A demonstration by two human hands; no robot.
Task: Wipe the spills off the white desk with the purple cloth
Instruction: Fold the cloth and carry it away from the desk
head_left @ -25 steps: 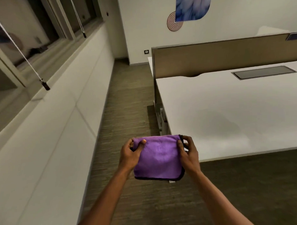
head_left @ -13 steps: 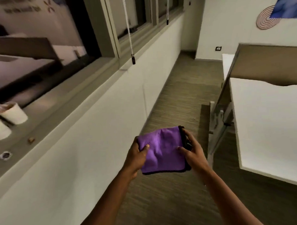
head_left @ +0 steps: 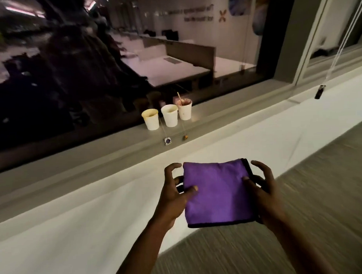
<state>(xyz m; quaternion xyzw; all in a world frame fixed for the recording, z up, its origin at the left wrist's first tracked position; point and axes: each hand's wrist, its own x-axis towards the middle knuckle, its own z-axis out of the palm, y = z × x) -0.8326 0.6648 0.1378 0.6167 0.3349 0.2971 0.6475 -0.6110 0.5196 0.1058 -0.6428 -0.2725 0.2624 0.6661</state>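
— Where's the cloth (head_left: 217,192)?

— Low centre of the frame, folded, hanging in the air. The left hand (head_left: 174,195) is pinching its left edge, thumb on top; the right hand (head_left: 262,192) is gripping the right edge.

— And the desk?

— Only showing as a reflection in the window, upper middle.

— The risk?

— Three cups (head_left: 167,115) are standing on the sill (head_left: 94,158), centre frame. A careless swing there would, I'd guess, be knocking them over.
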